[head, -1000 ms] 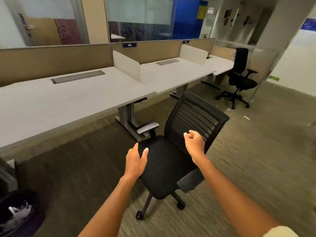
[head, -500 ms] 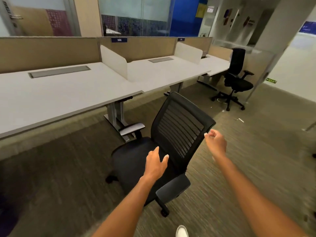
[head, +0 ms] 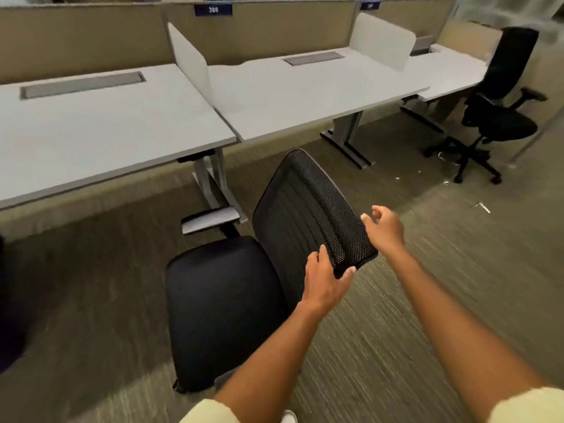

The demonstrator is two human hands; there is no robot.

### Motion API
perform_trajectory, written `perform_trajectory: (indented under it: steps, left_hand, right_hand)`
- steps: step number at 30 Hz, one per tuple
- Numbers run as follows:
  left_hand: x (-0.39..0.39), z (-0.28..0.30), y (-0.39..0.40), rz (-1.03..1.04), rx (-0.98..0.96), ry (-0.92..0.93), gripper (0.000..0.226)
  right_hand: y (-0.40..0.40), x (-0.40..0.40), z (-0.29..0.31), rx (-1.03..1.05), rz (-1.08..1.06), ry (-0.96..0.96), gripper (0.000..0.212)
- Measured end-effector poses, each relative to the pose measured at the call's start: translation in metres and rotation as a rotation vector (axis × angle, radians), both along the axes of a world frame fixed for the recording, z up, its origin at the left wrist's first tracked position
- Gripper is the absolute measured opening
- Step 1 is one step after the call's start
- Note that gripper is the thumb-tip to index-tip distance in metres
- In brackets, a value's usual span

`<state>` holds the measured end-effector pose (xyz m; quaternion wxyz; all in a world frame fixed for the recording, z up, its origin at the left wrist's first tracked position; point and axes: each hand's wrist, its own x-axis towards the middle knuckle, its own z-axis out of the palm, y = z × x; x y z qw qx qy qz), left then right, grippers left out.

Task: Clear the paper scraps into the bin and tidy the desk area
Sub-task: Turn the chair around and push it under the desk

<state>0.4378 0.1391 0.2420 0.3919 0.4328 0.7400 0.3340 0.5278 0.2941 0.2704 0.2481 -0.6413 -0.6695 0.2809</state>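
Left hand [head: 328,279]: we grip the near top corner of the chair [head: 305,209] back, thumb on one face and fingers on the other.
Right hand [head: 386,230]: it hangs just beside the back's top edge, fingers loosely curled, with nothing seen in them.
Step, as we judge it: we steer the chair toward the desk [head: 106,126]. It goes best with both hands on the top edge, rolling it in square and minding the armrest [head: 210,219] near the desk leg [head: 210,178].
Paper scraps [head: 483,207]: small white bits lie on the carpet [head: 457,285] near the far chair [head: 500,123], well apart from us. We see no bin.
Surface: pale desk tops with grey hatches [head: 82,83] and white dividers [head: 190,64].
Room: a tan partition [head: 76,35] runs behind the desks.
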Motion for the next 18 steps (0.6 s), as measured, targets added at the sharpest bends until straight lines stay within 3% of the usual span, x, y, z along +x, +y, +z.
perform_trajectory:
  steps: [7,11,18]
  left_hand:
    - [0.02,-0.006,0.068,-0.023,0.011,0.125,0.107]
    - [0.024,-0.009,0.079,-0.138,0.039,0.253,0.099]
    - [0.015,-0.008,0.072,-0.165,0.044,0.298,0.094]
  right_hand:
    - [0.052,-0.009,-0.014,-0.049,0.202,-0.08,0.031]
    - [0.056,-0.016,-0.014,0.011,0.204,-0.115,0.024]
    - [0.046,-0.032,-0.009,0.108,0.235,-0.171,0.023]
